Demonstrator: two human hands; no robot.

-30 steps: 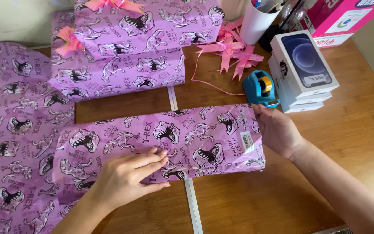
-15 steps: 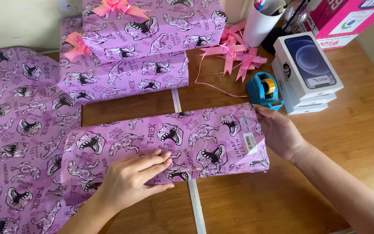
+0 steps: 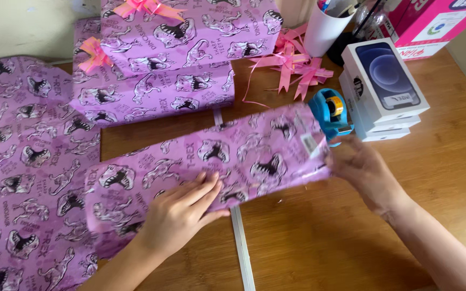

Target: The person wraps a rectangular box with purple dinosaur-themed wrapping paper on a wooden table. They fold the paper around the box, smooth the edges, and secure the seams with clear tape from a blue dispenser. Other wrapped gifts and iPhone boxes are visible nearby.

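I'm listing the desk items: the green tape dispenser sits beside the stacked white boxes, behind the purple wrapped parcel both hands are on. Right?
Not quite: the head view shows the tape dispenser is blue, not green. It does sit beside the stacked white boxes, behind the purple wrapped parcel under the left hand and right hand.

The brown wooden surface [image 3: 319, 237] carries purple dinosaur-print wrapped parcels [image 3: 157, 91] at 11 o'clock, white stacked boxes [image 3: 384, 91] at 2, loose sheets [image 3: 22, 172] at 9.
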